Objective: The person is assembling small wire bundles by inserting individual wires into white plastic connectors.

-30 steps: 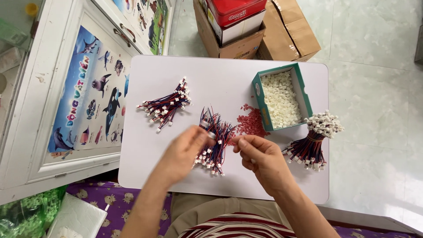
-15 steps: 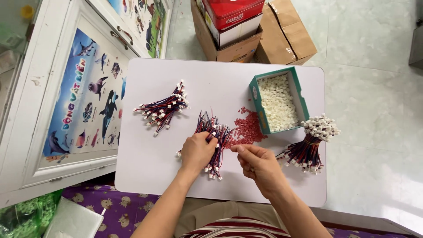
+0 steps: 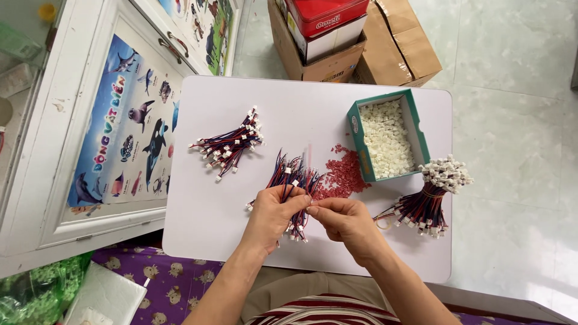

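Since the earlier frame both hands have been drawn closer together, fingertips now meeting over the middle wire bundle (image 3: 293,180). A white table (image 3: 205,216) is set on pale floor tiles, with a picture-covered cabinet door (image 3: 120,150) to its left and cardboard boxes (image 3: 361,54) beyond its far edge. A green box (image 3: 415,120) of white connectors is placed near the far right corner, red pieces (image 3: 340,177) beside it. 2 more bundles (image 3: 229,144) (image 3: 430,198) are laid toward the left and right edges. The left hand (image 3: 274,216) is curled around wires; the right hand (image 3: 343,222) is pinched shut, on what cannot be told.
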